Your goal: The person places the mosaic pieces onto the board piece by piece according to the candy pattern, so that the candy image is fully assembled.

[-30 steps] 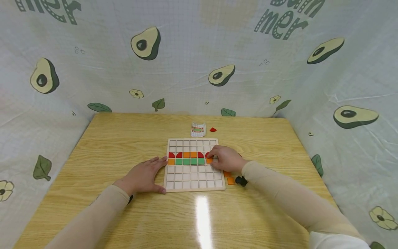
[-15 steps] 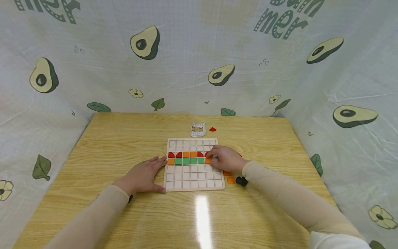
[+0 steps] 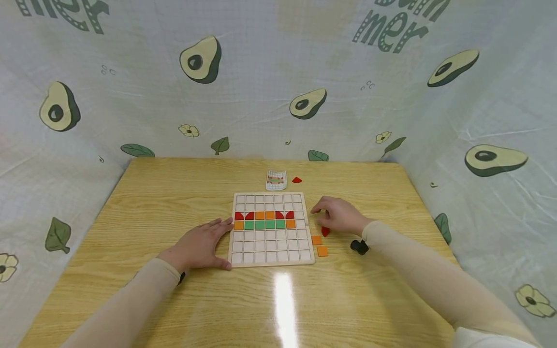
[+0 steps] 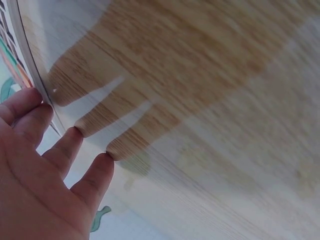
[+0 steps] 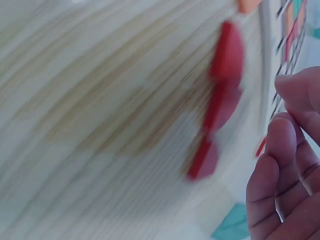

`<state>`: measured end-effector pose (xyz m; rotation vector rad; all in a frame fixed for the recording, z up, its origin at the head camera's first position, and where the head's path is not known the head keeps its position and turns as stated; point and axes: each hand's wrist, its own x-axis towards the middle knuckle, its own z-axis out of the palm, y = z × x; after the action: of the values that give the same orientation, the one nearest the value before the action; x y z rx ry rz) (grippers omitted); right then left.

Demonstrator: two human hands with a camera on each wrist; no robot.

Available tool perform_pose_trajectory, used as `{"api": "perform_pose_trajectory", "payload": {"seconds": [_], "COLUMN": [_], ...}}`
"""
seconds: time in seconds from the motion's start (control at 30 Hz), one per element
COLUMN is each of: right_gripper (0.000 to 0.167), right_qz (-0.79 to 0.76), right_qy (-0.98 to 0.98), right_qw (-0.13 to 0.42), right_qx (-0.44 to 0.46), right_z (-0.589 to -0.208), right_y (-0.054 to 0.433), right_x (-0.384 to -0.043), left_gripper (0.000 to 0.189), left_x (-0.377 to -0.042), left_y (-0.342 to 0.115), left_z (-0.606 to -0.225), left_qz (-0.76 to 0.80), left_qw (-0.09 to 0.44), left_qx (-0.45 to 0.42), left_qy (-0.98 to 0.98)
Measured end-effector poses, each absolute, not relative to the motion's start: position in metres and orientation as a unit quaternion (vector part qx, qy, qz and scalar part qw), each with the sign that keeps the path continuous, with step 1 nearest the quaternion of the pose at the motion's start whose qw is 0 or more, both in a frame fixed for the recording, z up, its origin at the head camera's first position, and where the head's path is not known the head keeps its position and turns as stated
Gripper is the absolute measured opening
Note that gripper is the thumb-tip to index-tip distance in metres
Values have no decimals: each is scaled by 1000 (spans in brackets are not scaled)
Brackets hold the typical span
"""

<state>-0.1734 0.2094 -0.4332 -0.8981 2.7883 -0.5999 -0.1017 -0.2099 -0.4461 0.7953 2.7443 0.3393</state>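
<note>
A square wooden grid board (image 3: 271, 246) lies on the table with two rows of coloured pieces set in it. Its upper row has red quarter-circles (image 3: 289, 215) and orange squares; in the lower row, green squares (image 3: 265, 224) sit between orange ones. My left hand (image 3: 200, 245) rests spread at the board's left edge, fingertips touching it. Just past the right edge, my right hand (image 3: 341, 215) hovers with fingers loosely bent and nothing visible between them. Several red quarter-circles (image 5: 227, 52) lie on the table beside it in the right wrist view, partly covered by the hand in the head view.
Two loose orange squares (image 3: 322, 251) lie off the board's lower right. Behind the board are a small pattern card (image 3: 276, 180) and a single red quarter-circle piece (image 3: 297, 180). A printed cloth (image 3: 252, 96) hangs behind the wooden table (image 3: 183, 183).
My right hand has left the orange square at the right end of the lower row and moved right, off the board. The left hand stays where it was.
</note>
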Motion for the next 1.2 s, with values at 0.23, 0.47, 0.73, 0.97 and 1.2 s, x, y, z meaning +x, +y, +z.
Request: {"api": "perform_pose_trajectory", "payload": {"seconds": [0.23, 0.47, 0.73, 0.97, 1.2], "right_gripper": [27, 27, 28, 30, 35], "right_qz": [-173, -178, -180, -171, -171], "right_qy": [943, 939, 937, 940, 942], "right_qw": [62, 63, 61, 79, 79], "right_qx": [-278, -286, -292, -285, -277], "right_z": [-440, -442, -438, -435, -433], "right_y": [241, 245, 235, 214, 186], "right_x": [-173, -174, -187, -219, -257], "left_gripper": [108, 107, 108, 107, 108], "left_x": [-101, -100, -100, -101, -102], "left_y": [-210, -211, -210, -211, -211], "left_z": [-445, -445, -444, -445, -444], "left_qz": [116, 118, 120, 119, 118], "left_qw": [129, 127, 131, 135, 127], "left_qx": [276, 276, 271, 266, 274], "left_qy": [945, 946, 946, 947, 946]}}
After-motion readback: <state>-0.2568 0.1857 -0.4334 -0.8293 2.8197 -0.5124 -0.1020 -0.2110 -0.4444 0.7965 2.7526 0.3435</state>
